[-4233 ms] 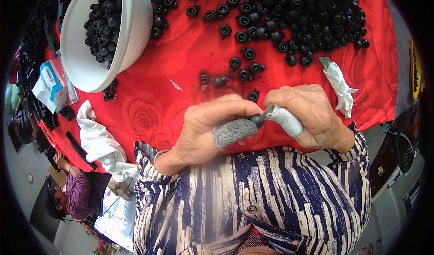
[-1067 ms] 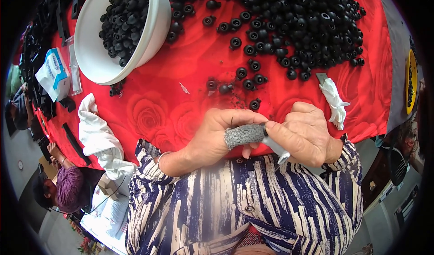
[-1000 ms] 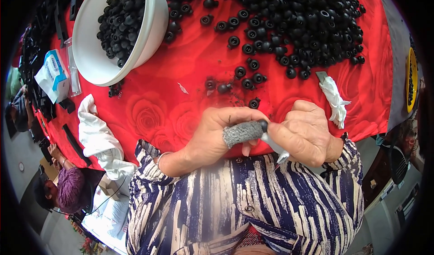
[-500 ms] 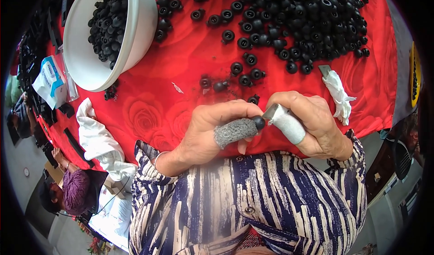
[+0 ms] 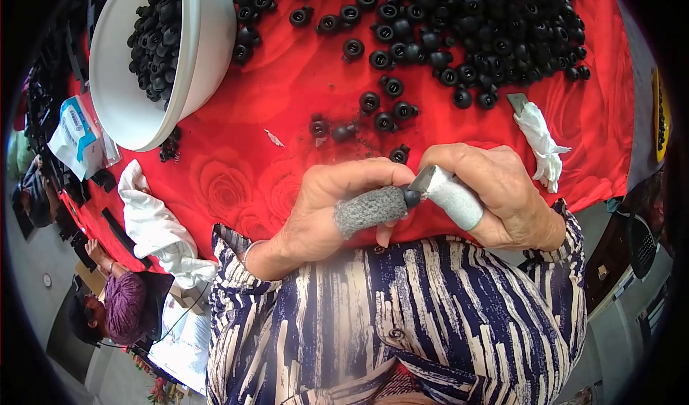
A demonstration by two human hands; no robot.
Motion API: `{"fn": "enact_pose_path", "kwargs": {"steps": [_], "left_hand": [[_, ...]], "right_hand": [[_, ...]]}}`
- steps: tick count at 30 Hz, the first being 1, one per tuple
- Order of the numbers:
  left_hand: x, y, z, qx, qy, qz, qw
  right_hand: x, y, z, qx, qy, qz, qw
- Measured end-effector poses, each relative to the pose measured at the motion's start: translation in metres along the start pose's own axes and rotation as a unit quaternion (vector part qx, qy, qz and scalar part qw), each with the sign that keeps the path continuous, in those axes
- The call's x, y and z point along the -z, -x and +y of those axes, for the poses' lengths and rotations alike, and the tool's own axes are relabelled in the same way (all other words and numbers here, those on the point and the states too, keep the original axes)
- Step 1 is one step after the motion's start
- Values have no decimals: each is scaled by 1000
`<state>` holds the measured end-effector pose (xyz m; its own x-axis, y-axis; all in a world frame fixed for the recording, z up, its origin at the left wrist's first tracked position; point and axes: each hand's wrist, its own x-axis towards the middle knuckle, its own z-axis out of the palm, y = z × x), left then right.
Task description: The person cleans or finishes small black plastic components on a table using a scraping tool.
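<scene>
My left hand [image 5: 308,208] pinches a small round black rubber-like part [image 5: 412,198] between its grey-wrapped thumb and fingers; most of the part is hidden. In my right hand [image 5: 499,193] is a short metal blade [image 5: 426,180], held between the fingers and a thumb with a white wrap. The blade's edge lies against the top of the black part. Just beyond my fingertips sits another black part [image 5: 399,154], a rounded piece with a narrow end. Several more like it are loose on the red cloth [image 5: 237,182].
A large pile of black parts [image 5: 495,32] covers the far right. At the far left a tilted white bowl [image 5: 190,68] holds more. A cloth-wrapped blade [image 5: 538,143] lies right, a white cloth [image 5: 154,218] left. Another person [image 5: 125,308] sits at the lower left.
The blade in my right hand has moved left and now overlaps the top of the black part. My left hand keeps its pinch. The whole view has shifted slightly.
</scene>
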<state>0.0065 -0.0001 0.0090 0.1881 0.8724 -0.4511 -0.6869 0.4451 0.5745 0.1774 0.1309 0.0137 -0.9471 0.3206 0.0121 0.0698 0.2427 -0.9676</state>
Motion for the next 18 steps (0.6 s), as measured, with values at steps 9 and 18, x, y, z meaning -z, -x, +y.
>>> {"fn": "enact_pose_path", "kwargs": {"steps": [9,18], "left_hand": [[1,0,-1,5,-9,-1,1000],[2,2,-4,45,49,-4,998]], "right_hand": [[2,-2,-2,-4,-9,-11,1000],[3,-1,3,12,-11,-29,999]]}}
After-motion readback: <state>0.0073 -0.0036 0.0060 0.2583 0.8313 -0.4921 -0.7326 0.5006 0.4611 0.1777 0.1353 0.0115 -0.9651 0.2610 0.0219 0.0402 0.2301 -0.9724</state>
